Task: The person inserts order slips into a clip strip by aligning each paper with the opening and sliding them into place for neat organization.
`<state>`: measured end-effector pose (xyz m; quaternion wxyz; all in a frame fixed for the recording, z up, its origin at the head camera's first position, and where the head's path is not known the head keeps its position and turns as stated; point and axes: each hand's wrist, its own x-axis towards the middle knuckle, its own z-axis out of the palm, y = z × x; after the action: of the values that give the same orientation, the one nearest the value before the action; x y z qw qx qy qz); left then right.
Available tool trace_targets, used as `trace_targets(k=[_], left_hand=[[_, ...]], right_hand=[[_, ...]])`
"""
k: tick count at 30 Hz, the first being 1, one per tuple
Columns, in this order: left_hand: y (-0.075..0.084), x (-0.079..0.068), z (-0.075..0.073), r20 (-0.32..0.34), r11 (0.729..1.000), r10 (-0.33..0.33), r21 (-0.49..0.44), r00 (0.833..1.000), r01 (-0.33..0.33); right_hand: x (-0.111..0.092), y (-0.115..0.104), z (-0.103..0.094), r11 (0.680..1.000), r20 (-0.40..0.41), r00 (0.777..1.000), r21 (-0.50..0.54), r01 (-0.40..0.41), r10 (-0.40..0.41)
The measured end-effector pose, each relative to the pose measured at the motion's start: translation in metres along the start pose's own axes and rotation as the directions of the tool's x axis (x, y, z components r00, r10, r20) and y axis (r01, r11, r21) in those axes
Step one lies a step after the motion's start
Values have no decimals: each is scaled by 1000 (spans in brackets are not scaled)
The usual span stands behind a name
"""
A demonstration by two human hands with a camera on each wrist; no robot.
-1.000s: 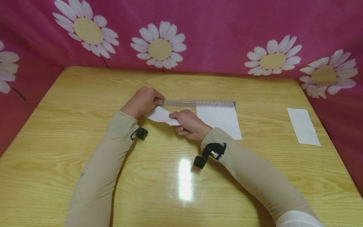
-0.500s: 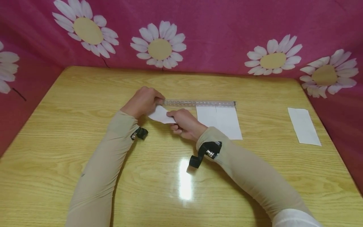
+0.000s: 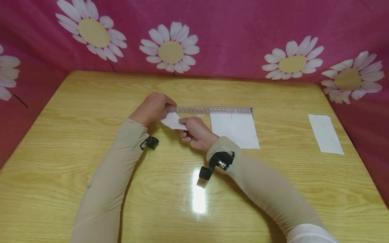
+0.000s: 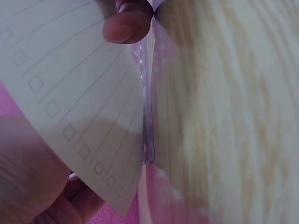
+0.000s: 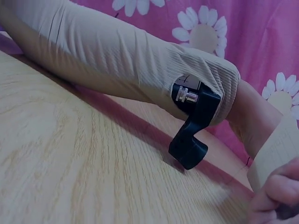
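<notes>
In the head view my left hand (image 3: pixel 153 108) is at the left end of a clear plastic ruler (image 3: pixel 212 110), finger and thumb on it. My right hand (image 3: pixel 196 131) pinches a piece of white paper (image 3: pixel 173 121) between thumb and fingers, just in front of the ruler. The left wrist view shows this paper (image 4: pixel 70 93) lifted and bent along the ruler's edge (image 4: pixel 148 126), with printed lines and small boxes on it. In the right wrist view the right fingers (image 5: pixel 280 191) hold the paper (image 5: pixel 275 149); part of the left hand is hidden behind it.
A white sheet (image 3: pixel 235 131) with a short dark line near its top lies partly under the ruler's right half. Another white paper strip (image 3: pixel 326 134) lies near the right edge of the wooden table (image 3: pixel 152 209). A pink flowered cloth (image 3: pixel 231 40) hangs behind.
My right hand has shifted a little left, bringing the pinched paper closer to the left hand, so less of the paper shows. Left hand and ruler stay in place.
</notes>
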<state>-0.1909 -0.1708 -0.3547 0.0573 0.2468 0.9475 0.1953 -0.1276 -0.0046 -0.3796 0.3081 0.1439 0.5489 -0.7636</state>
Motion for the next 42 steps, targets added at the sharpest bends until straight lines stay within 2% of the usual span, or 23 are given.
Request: trace_targets(k=[6, 15, 22, 27, 35, 42], left_hand=[[-1, -1, 1, -16, 1000, 18, 3, 1000, -18], [-2, 0, 1, -38, 999, 51, 12, 998, -50], [-2, 0, 2, -50, 998, 63, 24, 997, -62], [-3, 1, 3, -52, 998, 69, 14, 996, -68], [-2, 1, 2, -65, 997, 78, 14, 995, -77], [-2, 2, 3, -47, 998, 61, 25, 997, -60]], right_hand=[[1, 1, 3, 1000, 8, 1000, 11, 14, -14], [3, -1, 8, 1000, -32, 999, 7, -7, 8], [6, 1, 12, 999, 26, 1000, 40, 6, -7], [6, 1, 13, 999, 31, 1000, 50, 0, -1], [4, 3, 14, 996, 12, 1000, 85, 11, -12], [3, 5, 17, 989, -17, 1000, 147, 26, -24]])
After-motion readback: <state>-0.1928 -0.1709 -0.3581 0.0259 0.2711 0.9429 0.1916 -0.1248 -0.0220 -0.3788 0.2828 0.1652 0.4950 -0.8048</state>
